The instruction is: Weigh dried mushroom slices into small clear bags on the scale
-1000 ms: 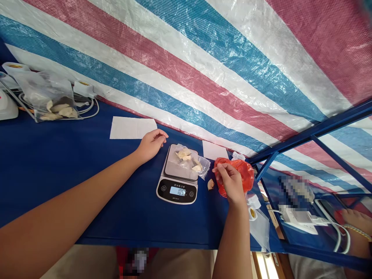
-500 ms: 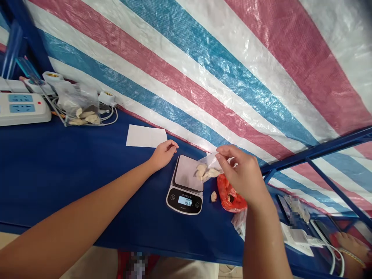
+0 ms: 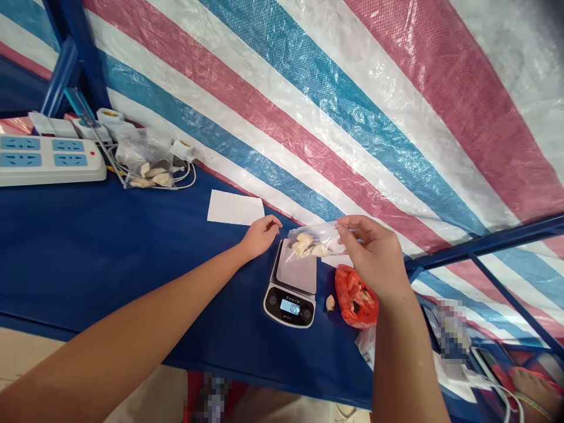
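My right hand (image 3: 372, 249) pinches one end of a small clear plastic bag (image 3: 329, 235) with pale cream lumps (image 3: 304, 244) inside. The bag stretches out to the left over the upper part of the kitchen scale (image 3: 289, 314); whether it touches the plate I cannot tell. The scale's lit display reads about 105, possibly with a decimal point. My left hand (image 3: 263, 236), its fingers curled together with nothing visible in them, rests just left of the scale. One loose pale lump (image 3: 330, 302) lies to the scale's right, beside a red plastic bag (image 3: 356, 299) partly behind my right forearm.
White paper (image 3: 235, 207) lies behind my left hand. A power strip (image 3: 53, 161) and another bag of pale lumps (image 3: 152, 176) among cables stand far left. Striped sheeting (image 3: 308, 117) rises behind the blue table (image 3: 154, 229). At right are phones, cables and someone's banded limb (image 3: 535, 390).
The view has shifted slightly left. The plastic bag is now held flatter and stretched farther left, over the scale's upper part. My left hand stays curled beside the scale.
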Available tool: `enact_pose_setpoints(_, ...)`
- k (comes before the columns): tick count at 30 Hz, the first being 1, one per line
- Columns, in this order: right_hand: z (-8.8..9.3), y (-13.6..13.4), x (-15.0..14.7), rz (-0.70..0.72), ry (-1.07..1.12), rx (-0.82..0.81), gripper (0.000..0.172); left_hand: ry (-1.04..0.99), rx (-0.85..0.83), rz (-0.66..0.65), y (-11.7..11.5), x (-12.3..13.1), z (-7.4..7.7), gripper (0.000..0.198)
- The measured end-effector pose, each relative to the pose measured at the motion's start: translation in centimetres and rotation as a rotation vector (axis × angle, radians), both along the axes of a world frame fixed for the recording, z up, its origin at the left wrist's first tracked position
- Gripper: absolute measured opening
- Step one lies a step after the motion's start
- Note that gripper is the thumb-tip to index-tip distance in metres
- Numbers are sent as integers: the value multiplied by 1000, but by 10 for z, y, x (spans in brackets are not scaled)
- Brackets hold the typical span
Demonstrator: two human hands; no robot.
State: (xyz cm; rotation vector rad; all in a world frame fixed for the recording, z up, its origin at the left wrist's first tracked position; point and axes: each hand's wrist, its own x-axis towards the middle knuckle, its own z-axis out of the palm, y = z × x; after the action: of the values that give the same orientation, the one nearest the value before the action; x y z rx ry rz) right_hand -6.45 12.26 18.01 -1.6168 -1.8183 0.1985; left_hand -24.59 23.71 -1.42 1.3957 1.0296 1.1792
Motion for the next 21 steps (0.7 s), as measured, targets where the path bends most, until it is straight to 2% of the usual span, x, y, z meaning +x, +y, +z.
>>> enact_pose_setpoints(2, -20, -6, 11, -69, 115, -1, 32, -3, -1, 4, 0, 0, 0, 18)
enact_pose_setpoints(4, -49, -21, 27, -148, 227, -23, 38, -4, 0, 5, 0, 0, 0, 18)
enact_pose_setpoints(6, -84, -44, 43, -249, 316, -58, 43, -4, 1, 3, 0, -1, 1, 18)
enact_pose_setpoints(9, -133, -84, 63, -473, 438, -50, 51, 0, 2, 2, -1, -1, 2, 17)
enact_pose_setpoints(12, -169, -117, 67, -608, 563, 40, 52, 10, -2, 4, -3, -1, 4, 17)
enact_pose_setpoints(16, -193, -133, 60, -591, 638, 23, 53, 18, -9, 13, -5, -1, 7, 18)
enact_pose_setpoints(21, -195, -125, 57, -612, 510, -61, 59, 23, -17, 23, -6, -1, 9, 17)
